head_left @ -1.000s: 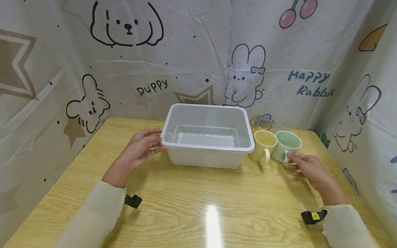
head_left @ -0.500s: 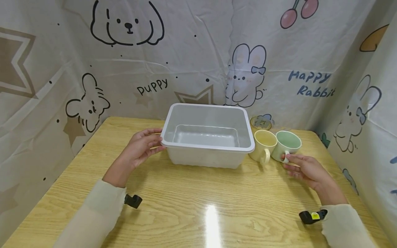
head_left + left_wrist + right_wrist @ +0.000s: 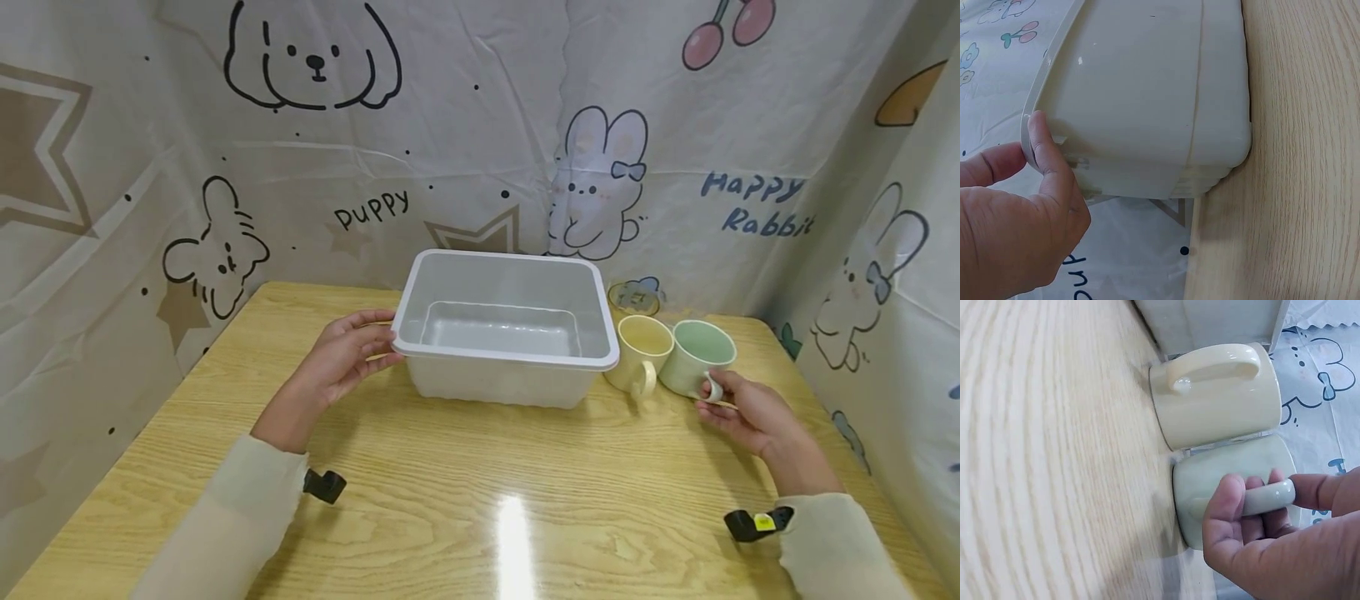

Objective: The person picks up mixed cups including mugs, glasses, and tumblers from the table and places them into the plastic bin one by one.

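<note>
A light grey plastic bin (image 3: 495, 382) stands at the back middle of the wooden table, with nothing inside. At its left front corner, my left hand (image 3: 341, 358) pinches the rim; the left wrist view shows thumb and a finger either side of the rim (image 3: 1034, 134). To the bin's right stands a yellow mug (image 3: 624, 371), its handle facing me. Beside it is a green mug (image 3: 681, 373), upright on the table. My right hand (image 3: 753, 417) grips the green mug's handle (image 3: 1269, 497), fingers passing through the loop.
Cartoon-printed cloth (image 3: 480, 125) hangs behind the table (image 3: 420, 500) and along both sides. The bin, yellow mug (image 3: 1216, 409) and green mug stand close together in a row near the back edge.
The green mug's handle has swung to the right and the mug has shifted slightly right, with my right hand now gripping the handle. The left hand and bin stay put.
</note>
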Demonstrator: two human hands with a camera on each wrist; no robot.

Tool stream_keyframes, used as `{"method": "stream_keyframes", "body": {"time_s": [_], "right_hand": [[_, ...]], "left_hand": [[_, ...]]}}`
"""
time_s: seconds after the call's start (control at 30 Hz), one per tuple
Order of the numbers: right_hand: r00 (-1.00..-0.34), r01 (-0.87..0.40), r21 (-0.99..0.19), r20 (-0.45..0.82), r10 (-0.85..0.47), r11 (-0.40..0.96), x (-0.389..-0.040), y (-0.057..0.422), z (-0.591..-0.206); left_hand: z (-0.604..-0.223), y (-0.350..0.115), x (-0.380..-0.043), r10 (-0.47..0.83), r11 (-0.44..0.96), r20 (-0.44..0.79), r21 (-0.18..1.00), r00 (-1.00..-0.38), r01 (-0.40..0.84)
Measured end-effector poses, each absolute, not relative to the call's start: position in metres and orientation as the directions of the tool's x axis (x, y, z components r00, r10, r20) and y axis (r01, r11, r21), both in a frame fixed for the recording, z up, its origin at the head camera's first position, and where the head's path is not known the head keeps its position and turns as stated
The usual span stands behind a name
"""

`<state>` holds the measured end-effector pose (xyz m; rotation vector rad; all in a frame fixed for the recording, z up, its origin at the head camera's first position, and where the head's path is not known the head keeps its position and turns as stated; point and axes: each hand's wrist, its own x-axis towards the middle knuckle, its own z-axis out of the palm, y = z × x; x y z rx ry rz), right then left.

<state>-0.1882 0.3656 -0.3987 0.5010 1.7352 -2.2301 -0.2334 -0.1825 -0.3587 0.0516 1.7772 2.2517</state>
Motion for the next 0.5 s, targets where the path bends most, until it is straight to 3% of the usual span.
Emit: {"method": "stream_keyframes", "body": {"time_s": [0.5], "right_hand": [[-0.918, 0.354, -0.935, -0.351, 0.183, -0.015, -0.1823, 0.3748, -0.4036]], "left_hand": [[-0.3608, -0.1828, -0.2326, 0.225, -0.242, -0.139, 0.951, -0.964, -0.193]]}}
